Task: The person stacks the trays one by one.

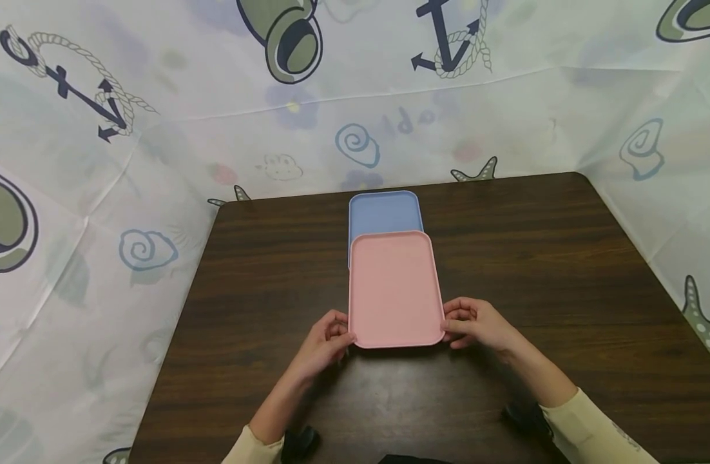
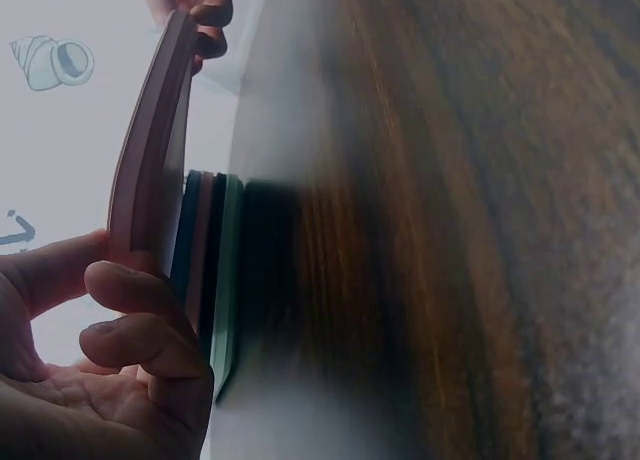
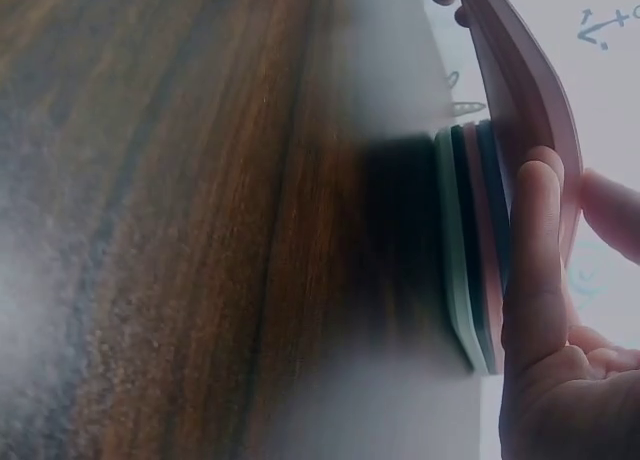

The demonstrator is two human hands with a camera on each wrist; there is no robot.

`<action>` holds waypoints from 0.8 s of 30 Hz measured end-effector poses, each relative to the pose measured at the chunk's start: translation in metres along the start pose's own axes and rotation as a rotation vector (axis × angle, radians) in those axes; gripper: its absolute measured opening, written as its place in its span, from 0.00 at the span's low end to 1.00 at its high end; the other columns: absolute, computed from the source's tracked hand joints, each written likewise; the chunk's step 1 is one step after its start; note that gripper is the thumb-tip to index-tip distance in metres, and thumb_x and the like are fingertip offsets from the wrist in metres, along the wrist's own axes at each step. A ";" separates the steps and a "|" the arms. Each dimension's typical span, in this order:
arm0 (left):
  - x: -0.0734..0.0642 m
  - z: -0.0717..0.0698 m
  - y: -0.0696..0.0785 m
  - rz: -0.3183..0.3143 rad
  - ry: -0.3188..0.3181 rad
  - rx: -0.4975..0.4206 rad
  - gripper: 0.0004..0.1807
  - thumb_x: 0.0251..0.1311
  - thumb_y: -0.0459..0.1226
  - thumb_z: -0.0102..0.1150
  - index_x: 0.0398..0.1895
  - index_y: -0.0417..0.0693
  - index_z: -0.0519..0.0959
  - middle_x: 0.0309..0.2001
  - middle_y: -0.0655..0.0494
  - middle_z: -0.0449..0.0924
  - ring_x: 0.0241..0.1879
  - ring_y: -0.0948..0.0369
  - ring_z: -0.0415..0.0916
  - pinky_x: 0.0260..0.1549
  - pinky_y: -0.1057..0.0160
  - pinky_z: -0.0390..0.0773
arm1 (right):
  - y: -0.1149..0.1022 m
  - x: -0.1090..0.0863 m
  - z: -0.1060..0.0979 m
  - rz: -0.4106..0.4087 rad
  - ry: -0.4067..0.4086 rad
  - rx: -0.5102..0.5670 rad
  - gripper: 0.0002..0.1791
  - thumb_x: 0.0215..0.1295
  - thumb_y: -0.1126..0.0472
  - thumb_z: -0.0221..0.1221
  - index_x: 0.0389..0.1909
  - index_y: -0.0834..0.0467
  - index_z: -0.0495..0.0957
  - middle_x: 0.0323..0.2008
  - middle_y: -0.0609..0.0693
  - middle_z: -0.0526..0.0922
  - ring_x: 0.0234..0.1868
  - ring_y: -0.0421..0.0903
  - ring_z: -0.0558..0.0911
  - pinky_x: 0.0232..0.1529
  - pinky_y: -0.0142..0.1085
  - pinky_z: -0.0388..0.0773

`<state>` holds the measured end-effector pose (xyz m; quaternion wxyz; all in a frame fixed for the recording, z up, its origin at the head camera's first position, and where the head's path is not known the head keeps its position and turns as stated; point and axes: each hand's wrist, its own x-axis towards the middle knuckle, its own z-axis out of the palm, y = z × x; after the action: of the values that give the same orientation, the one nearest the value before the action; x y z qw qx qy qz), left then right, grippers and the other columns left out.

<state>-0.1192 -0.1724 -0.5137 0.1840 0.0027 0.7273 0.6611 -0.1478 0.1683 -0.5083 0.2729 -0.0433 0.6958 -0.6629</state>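
Observation:
A pink rectangular tray (image 1: 395,290) with a low rim is held face up between both hands, raised off the table. My left hand (image 1: 330,340) pinches its near left corner, thumb at the rim and curled fingers underneath. At the near right corner my right hand (image 1: 475,325) grips it the same way, with fingers below in the right wrist view. Behind and beneath it lies a blue tray (image 1: 384,211), partly covered by the pink one. Both wrist views show that blue tray topping a stack, over another pink tray (image 3: 484,250), a dark layer and a pale green tray (image 2: 228,280).
The stack stands on a dark wood-grain table (image 1: 274,270), toward its far edge. A patterned white cloth (image 1: 308,148) hangs around the back and sides. Dark objects (image 1: 299,443) sit beside the sleeves near the front edge.

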 end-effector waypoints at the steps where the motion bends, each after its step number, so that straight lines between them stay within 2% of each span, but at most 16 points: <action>1: 0.001 0.000 0.000 0.001 0.002 -0.001 0.14 0.63 0.31 0.60 0.49 0.36 0.70 0.31 0.42 0.75 0.17 0.61 0.64 0.15 0.68 0.61 | 0.000 0.001 0.000 0.003 0.001 0.000 0.25 0.64 0.62 0.65 0.55 0.73 0.69 0.39 0.59 0.82 0.36 0.53 0.85 0.37 0.47 0.83; 9: 0.010 -0.001 0.002 0.017 0.042 0.001 0.15 0.62 0.31 0.62 0.47 0.33 0.70 0.29 0.47 0.78 0.17 0.62 0.64 0.16 0.66 0.64 | 0.000 0.012 -0.003 0.010 0.031 0.030 0.25 0.64 0.63 0.64 0.56 0.73 0.69 0.40 0.58 0.82 0.36 0.50 0.84 0.37 0.47 0.82; 17: 0.019 0.000 0.012 -0.012 0.071 -0.016 0.13 0.62 0.27 0.61 0.46 0.31 0.70 0.26 0.51 0.76 0.17 0.60 0.64 0.16 0.65 0.64 | -0.002 0.021 -0.008 0.008 0.060 0.036 0.26 0.65 0.63 0.64 0.58 0.72 0.69 0.41 0.58 0.81 0.36 0.50 0.84 0.37 0.47 0.82; 24: 0.032 -0.001 0.008 0.021 0.142 -0.038 0.12 0.60 0.27 0.63 0.44 0.33 0.73 0.26 0.53 0.76 0.16 0.61 0.63 0.15 0.66 0.64 | -0.003 0.029 -0.010 -0.028 0.066 0.050 0.26 0.66 0.65 0.62 0.60 0.73 0.67 0.41 0.58 0.82 0.37 0.49 0.84 0.37 0.46 0.83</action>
<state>-0.1517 -0.1646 -0.5147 0.1253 -0.0402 0.7257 0.6753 -0.1779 0.1641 -0.5148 0.2414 -0.0242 0.6870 -0.6850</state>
